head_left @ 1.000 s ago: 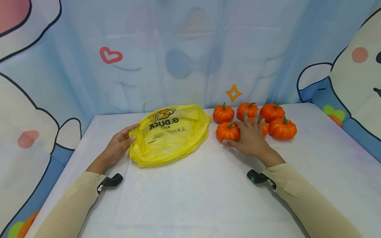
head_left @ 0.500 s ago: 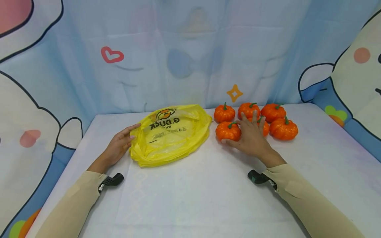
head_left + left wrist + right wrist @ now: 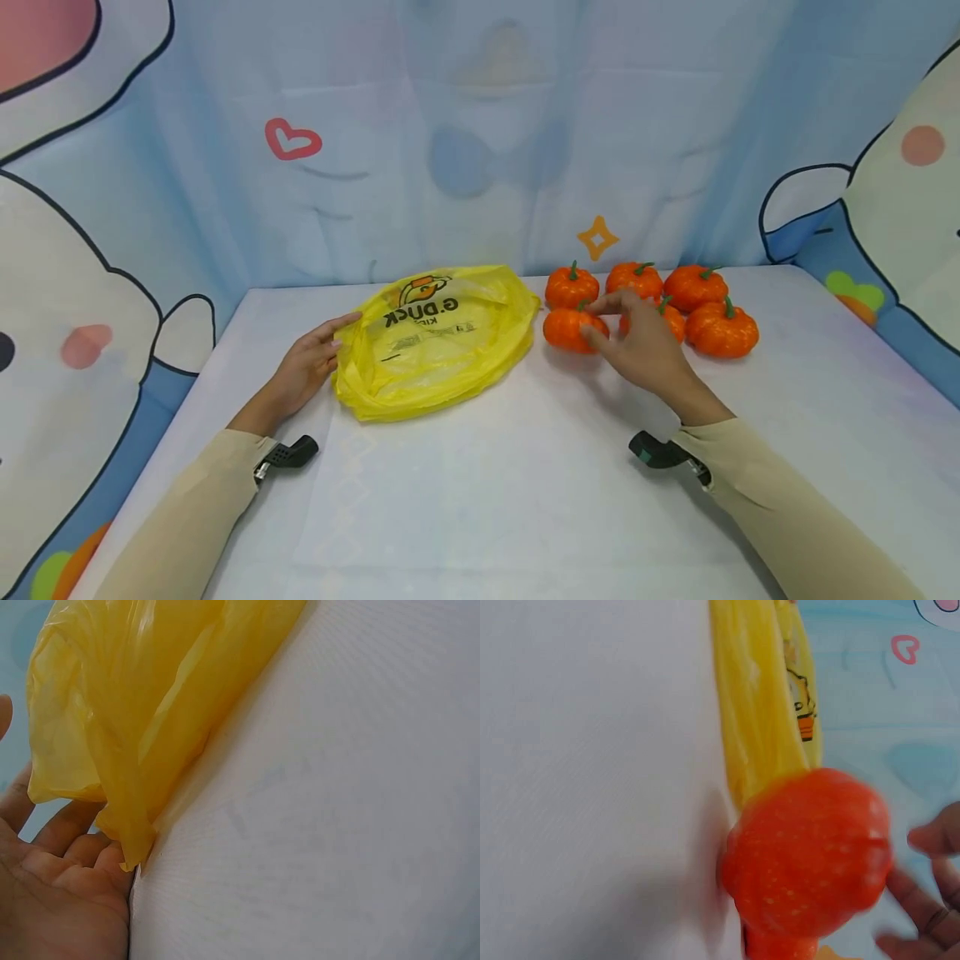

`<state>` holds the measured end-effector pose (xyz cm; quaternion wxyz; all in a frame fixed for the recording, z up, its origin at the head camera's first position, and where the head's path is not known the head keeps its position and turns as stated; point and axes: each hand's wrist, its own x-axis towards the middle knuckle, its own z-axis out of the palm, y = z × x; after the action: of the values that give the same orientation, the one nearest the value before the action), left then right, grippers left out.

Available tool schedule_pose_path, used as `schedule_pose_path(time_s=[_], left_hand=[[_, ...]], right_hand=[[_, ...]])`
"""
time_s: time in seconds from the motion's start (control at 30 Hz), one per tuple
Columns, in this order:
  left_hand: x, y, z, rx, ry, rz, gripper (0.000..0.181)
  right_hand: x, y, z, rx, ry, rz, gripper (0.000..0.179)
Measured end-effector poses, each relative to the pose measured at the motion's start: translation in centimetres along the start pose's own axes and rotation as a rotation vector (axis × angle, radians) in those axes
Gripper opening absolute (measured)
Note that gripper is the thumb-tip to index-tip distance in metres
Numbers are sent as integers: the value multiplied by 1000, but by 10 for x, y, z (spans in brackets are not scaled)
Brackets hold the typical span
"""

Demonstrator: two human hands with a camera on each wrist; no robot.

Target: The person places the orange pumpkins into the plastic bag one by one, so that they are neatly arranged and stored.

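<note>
The main change is at the right hand (image 3: 647, 346): half a second ago its fingers were spread around the side of the front-left pumpkin (image 3: 564, 332), and now thumb and fingers are drawn in near the top, at the stem (image 3: 582, 306). The front-left pumpkin also sits a touch closer to the yellow bag (image 3: 442, 367) than before and looks slightly tipped. That suggests the work has passed from reaching to handling this one piece. In the right wrist view its body is blurred, the thumb shows apart from it and a fingertip meets its edge, so I cannot tell whether the stem is pinched or whether the pumpkin has left the table (image 3: 480, 500). The left hand (image 3: 303, 367) has kept its place, fingers loosely extended and touching the near-left edge of the bag, with some of them behind the plastic in the left wrist view. The bag lies wide and crumpled, much as it did. Behind and to the right of the front-left pumpkin, the back-left pumpkin (image 3: 572, 289), back-middle pumpkin (image 3: 633, 281), back-right pumpkin (image 3: 694, 289) and front-right pumpkin (image 3: 722, 331) keep their grouping; the centre pumpkin (image 3: 671, 323) is partly covered by the right hand. All six are outside the bag.
</note>
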<state>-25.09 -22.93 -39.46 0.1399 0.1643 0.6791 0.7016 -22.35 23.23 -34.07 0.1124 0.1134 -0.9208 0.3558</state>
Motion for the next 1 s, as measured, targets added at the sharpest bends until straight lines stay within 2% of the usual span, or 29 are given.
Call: schedule_pose_path(time_s=[0.07, 0.13, 0.23, 0.4, 0.53, 0.63, 0.73, 0.87, 0.93, 1.0], left_hand=[[1, 0, 1, -3, -2, 1, 51], [2, 0, 1, -2, 4, -1, 51], [2, -1, 1, 4, 12, -9, 51], [1, -1, 0, 10, 18, -14, 50], [1, -1, 0, 9, 11, 0, 50], [0, 0, 1, 13, 9, 9, 50], [0, 1, 1, 19, 8, 11, 50], [1, 1, 1, 14, -1, 8, 50], [1, 0, 1, 10, 0, 4, 50], [2, -1, 1, 7, 1, -1, 50]], right_hand=[[-1, -1, -1, 34, -18, 7, 47], [-1, -1, -1, 66, -45, 12, 49], [-1, 0, 0, 57, -89, 2, 53], [-3, -2, -8, 39, -155, -60, 39], [-12, -20, -35, -12, -237, -130, 32], [-25, -40, -63, -72, -357, -184, 31], [-41, -57, -87, -135, -485, -195, 35], [-57, -64, -102, -193, -661, -85, 54], [-62, -64, -99, -236, -746, -12, 65], [-64, -64, -91, -304, -797, 55, 72]])
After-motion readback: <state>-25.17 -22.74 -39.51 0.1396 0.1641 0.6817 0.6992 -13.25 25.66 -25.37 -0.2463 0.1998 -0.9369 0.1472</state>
